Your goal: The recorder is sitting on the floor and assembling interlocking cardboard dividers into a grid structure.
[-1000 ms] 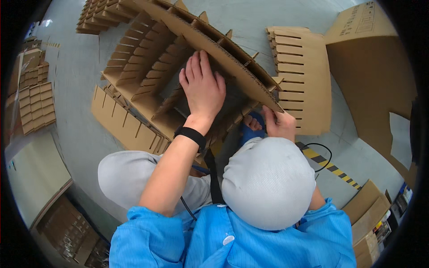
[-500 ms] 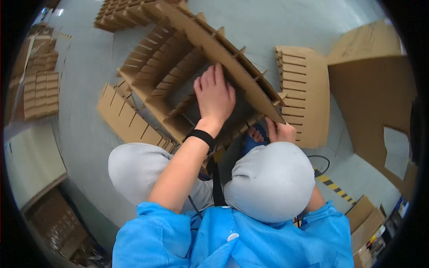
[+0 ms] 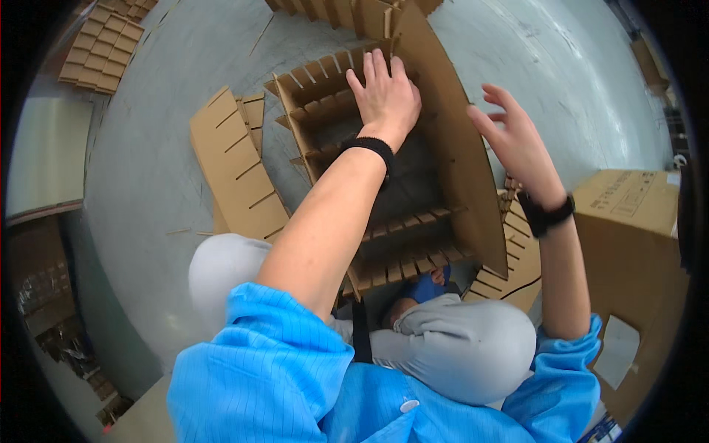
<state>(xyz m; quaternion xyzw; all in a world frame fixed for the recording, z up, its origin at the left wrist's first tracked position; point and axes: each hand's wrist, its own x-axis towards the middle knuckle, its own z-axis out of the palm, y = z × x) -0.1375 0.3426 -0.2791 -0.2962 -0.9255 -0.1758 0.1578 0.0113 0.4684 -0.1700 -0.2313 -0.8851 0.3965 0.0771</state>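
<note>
A brown cardboard partition frame (image 3: 303,136), built of slotted strips, stands on the floor before my knees. A wide cardboard panel (image 3: 461,170) runs along its right side. My left hand (image 3: 388,96) reaches over the frame with its fingers stretched out, at a slotted strip near the far corner; whether the fingertips press on it I cannot tell. To the right of the wide panel, my right hand (image 3: 521,140) is raised, fingers apart and slightly bent, with nothing in it. Its thumb is close to the panel's edge; contact is unclear.
Flat slotted cardboard pieces (image 3: 240,159) lie left of the frame, and more slotted sheets (image 3: 509,247) lie at its right. Another partition frame (image 3: 332,15) stands beyond. A large cardboard box (image 3: 628,214) is on the right. Stacked cardboard (image 3: 103,48) sits at far left.
My right hand has left the panel's near corner and risen along its right side. My left hand has moved farther away over the frame. The view has turned, and the frame appears more upright.
</note>
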